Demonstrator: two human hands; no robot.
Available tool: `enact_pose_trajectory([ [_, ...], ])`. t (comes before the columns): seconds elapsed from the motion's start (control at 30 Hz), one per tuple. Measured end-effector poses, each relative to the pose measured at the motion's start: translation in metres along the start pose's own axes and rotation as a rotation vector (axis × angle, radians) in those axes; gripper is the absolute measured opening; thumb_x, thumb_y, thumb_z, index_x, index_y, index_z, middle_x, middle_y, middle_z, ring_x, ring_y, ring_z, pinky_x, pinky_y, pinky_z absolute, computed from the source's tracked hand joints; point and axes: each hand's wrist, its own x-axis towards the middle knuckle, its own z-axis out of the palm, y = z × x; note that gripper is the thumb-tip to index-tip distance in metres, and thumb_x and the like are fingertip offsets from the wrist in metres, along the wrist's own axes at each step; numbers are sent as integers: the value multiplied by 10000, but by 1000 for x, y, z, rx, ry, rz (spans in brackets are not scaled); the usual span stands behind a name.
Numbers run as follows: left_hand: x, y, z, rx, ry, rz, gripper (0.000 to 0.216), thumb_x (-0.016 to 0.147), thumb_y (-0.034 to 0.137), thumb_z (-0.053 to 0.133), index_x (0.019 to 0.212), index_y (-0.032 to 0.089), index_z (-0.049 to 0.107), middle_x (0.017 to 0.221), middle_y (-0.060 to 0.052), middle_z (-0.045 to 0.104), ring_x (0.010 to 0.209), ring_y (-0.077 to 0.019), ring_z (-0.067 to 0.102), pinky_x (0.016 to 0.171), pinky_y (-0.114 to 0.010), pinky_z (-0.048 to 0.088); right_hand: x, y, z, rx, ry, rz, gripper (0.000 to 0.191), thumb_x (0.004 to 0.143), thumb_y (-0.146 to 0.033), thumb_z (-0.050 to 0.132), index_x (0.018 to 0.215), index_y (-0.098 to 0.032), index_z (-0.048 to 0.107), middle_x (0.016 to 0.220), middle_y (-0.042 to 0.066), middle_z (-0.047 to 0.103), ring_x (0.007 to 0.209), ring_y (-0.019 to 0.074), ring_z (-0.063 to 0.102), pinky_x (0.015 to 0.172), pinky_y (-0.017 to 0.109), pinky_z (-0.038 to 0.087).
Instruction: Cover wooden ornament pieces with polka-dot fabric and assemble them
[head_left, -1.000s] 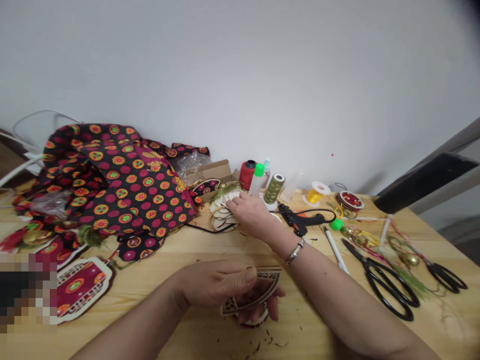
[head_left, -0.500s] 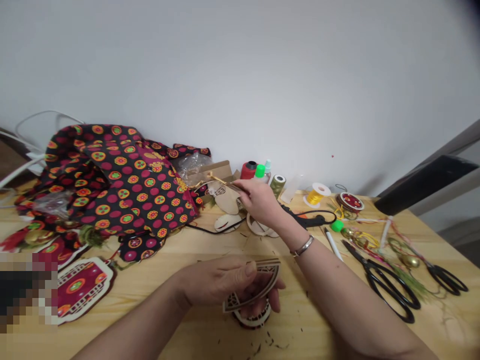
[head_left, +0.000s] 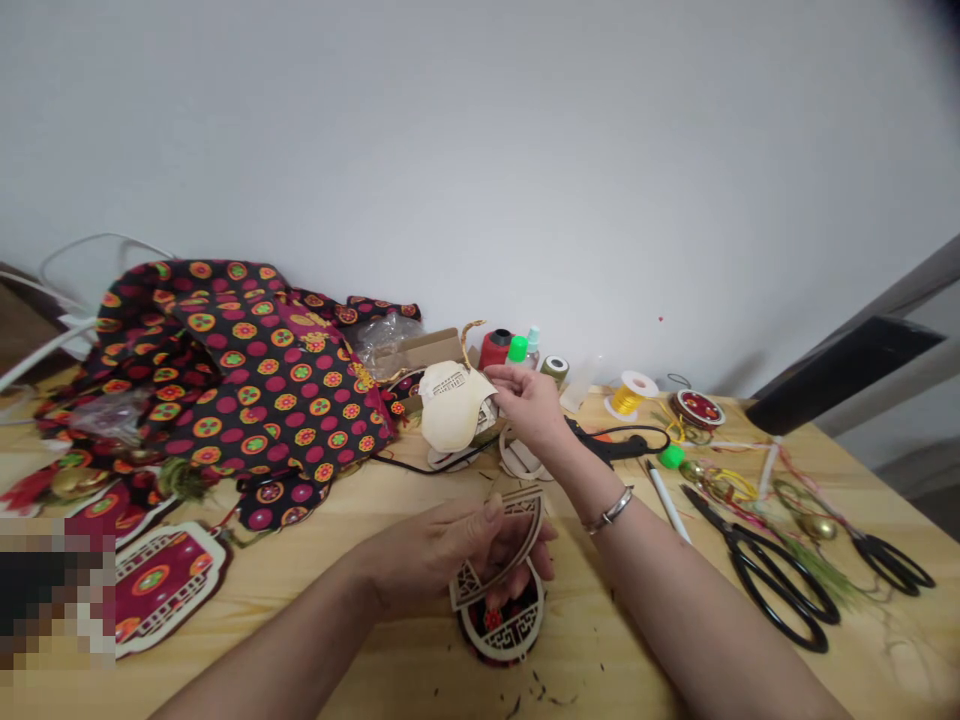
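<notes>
Pale wooden bench (head_left: 375, 660), plain wall (head_left: 525, 150) up top on my feed. Left hand (head_left: 431, 550) has its grip closed on fretwork pieces (head_left: 525, 512), lower centre; right hand (head_left: 531, 405) pinches a cream cutout (head_left: 448, 415), mid-frame. I'd go light, thin edges might snap.

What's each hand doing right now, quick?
Left hand: closed, holding wooden fretwork.
Right hand: closed, pinching the edge of a pale piece.
</notes>
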Motion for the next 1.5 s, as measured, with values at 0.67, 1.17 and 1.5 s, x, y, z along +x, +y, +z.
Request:
enact_pose_trajectory([
  [0.67,-3,4,-5,61,71,25,497,892,499,324,1133,162,599,1027,-124,607,633,-120,497,606,-275,364,-5,-2,3,168,29,84,266,586,-133,578,850,-162,569,594,-59,592,519,88,544,543,214,435],
  [1.17,8,9,-12,-162,235,69,586,846,589,348,1023,122,655,919,-118,644,613,-118,517,543,-238,373,-6,1,4,157,36,93,271,576,-160,562,847,-163,556,552,-70,568,477,85,513,506,206,406],
  [1.5,7,20,-16,-393,314,147,599,872,544,323,1037,67,644,1023,-192,646,666,-144,543,549,-252,419,-10,7,5,102,42,110,250,578,-197,564,827,-167,550,532,-69,545,454,85,468,457,196,360],
])
